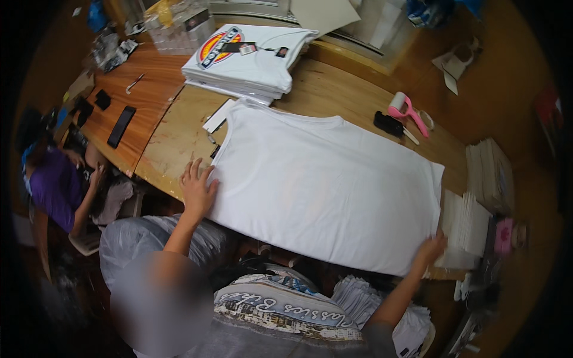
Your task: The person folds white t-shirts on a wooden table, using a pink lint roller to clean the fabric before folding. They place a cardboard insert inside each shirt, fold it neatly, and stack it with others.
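Observation:
A white T-shirt (pixel 322 185) lies flat, back side up, across a wooden table (pixel 173 137). My left hand (pixel 197 190) rests with fingers spread on the shirt's near left edge, by the sleeve side. My right hand (pixel 431 247) grips the shirt's hem corner at the lower right, fingers curled on the fabric. Both forearms come up from the lower edge of the view.
A stack of folded white shirts (pixel 248 62) with a round printed emblem sits at the back. A pink lint roller (pixel 407 111) and a dark small object (pixel 388 124) lie right of the collar. White sheet stacks (pixel 465 224) stand at right. A seated person (pixel 57 185) is at left.

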